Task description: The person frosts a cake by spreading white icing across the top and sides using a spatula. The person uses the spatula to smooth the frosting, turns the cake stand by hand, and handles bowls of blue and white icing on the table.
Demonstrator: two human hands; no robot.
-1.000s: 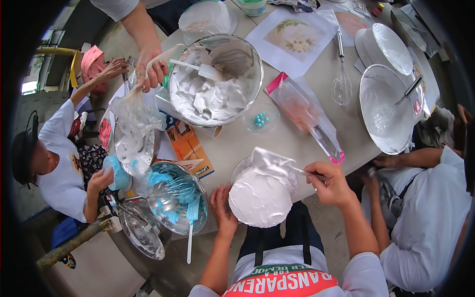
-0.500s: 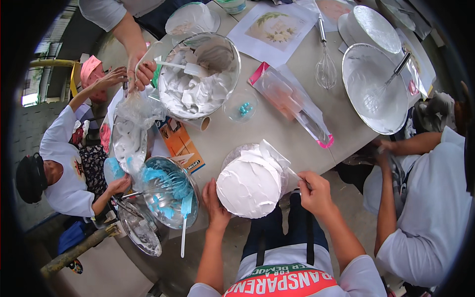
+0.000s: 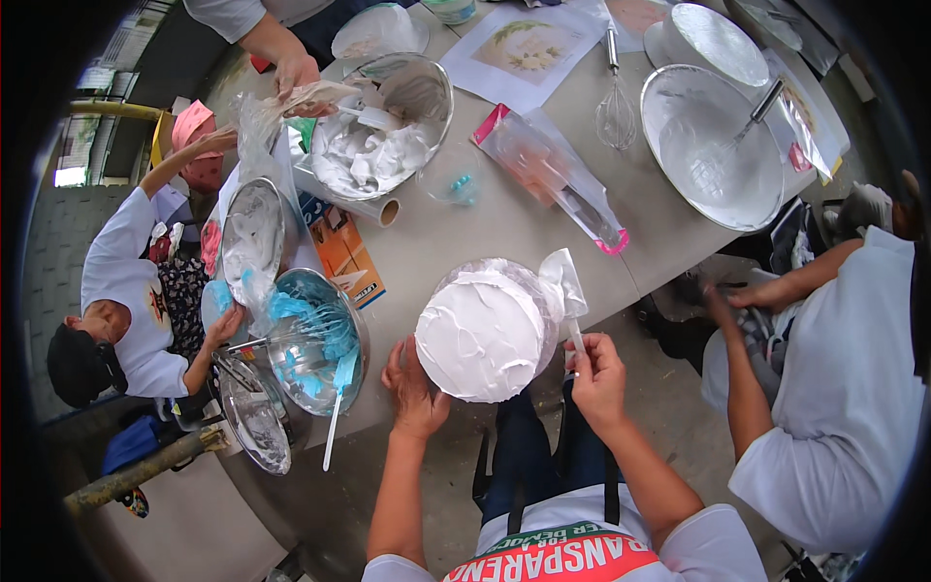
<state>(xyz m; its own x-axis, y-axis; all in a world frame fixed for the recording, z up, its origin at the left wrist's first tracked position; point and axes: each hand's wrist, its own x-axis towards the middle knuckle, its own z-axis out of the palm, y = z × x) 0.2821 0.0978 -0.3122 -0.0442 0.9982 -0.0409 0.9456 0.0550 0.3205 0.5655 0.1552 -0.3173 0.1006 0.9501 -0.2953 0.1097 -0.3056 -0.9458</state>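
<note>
A round cake covered in rough white frosting (image 3: 475, 335) sits on a board (image 3: 546, 325) at the table's near edge, low centre. My left hand (image 3: 412, 393) grips the board at its lower left, fingers curled against the edge. My right hand (image 3: 596, 378) is closed on the handle of a white spatula (image 3: 561, 281), whose frosting-coated blade is at the cake's right side. A steel bowl (image 3: 330, 373) with blue frosting, a whisk and a scraper is left of my left hand. A large bowl of white frosting (image 3: 378, 145) stands farther back.
Other people work left (image 3: 126, 301), at the top (image 3: 242, 29) and right (image 3: 829, 388), one handling a plastic bag. The table (image 3: 650, 194) also holds a bowl with a whisk (image 3: 708, 155), printed sheets (image 3: 524, 48), a pink-ended package (image 3: 558, 184) and blue beads (image 3: 464, 184).
My right hand has swung the spatula from over the cake's top to its right side. The top person's hand has shifted with the bag. The whole view has drifted, moving things upward in the picture.
</note>
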